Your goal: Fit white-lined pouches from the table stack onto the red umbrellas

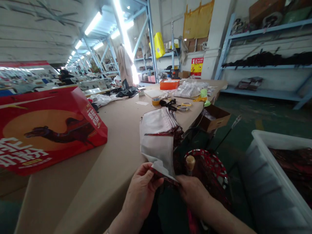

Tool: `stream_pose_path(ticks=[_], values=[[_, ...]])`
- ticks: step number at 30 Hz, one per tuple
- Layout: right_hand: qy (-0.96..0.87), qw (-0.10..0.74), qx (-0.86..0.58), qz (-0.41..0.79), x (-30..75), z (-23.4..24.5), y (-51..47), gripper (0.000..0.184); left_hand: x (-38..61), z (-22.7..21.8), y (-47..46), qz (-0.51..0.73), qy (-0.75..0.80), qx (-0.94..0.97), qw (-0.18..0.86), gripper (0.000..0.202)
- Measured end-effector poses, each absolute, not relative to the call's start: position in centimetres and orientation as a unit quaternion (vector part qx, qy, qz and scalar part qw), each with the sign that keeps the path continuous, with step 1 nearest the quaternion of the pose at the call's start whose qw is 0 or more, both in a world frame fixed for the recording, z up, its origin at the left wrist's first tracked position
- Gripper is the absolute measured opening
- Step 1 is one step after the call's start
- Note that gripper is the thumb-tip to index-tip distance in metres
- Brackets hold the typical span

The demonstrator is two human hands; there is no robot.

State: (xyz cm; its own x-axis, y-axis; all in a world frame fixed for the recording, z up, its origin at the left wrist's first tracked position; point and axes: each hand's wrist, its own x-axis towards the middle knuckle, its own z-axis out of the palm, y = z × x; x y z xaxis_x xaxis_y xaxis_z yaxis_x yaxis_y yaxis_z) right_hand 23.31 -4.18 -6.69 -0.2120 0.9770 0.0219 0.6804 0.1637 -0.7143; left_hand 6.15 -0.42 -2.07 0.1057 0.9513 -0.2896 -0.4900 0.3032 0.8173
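The thin white sheet (158, 148) lies at the near end of the stack (156, 117) and reaches past the table (117, 133). The left hand (143, 183) pinches its dark red edge, thumb and fingers together, wrist low. The right hand (193, 191) holds the edge's other end, knuckles up, fingertips mostly hidden. Left of the stack is smooth, bare brown tabletop, then a shiny red bag (56, 133). Right of the stack, the table ends; farther right stands a white tub (265, 185).
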Motion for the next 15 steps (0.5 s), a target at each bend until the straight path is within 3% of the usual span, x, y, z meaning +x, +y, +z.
stream_pose_path(ticks=[3,5,7,11,13,15], values=[[-0.425,0.491,-0.503,0.571,23.7,-9.1,-6.0,0.024,7.2,-4.8,-2.5,0.437,0.445,0.310,0.717,0.028],[-0.176,0.573,-0.422,0.680,24.2,-9.3,-7.0,0.018,7.9,-6.0,-3.5,0.332,0.445,0.361,0.749,0.029],[-0.049,0.556,-0.355,0.750,24.9,-8.2,-8.0,0.015,8.7,-5.9,-3.7,0.260,0.415,0.364,0.792,0.033],[-0.095,0.479,-0.248,0.837,27.6,-3.9,-8.3,0.033,10.4,-2.7,-1.5,0.290,0.352,0.277,0.845,0.023],[-0.139,0.505,-0.251,0.814,29.4,-2.3,-6.7,0.040,11.6,-1.6,0.6,0.304,0.346,0.262,0.848,0.020],[-0.155,0.543,-0.298,0.770,30.9,-2.1,-3.8,0.034,13.3,-1.9,2.7,0.317,0.367,0.267,0.833,0.020]])
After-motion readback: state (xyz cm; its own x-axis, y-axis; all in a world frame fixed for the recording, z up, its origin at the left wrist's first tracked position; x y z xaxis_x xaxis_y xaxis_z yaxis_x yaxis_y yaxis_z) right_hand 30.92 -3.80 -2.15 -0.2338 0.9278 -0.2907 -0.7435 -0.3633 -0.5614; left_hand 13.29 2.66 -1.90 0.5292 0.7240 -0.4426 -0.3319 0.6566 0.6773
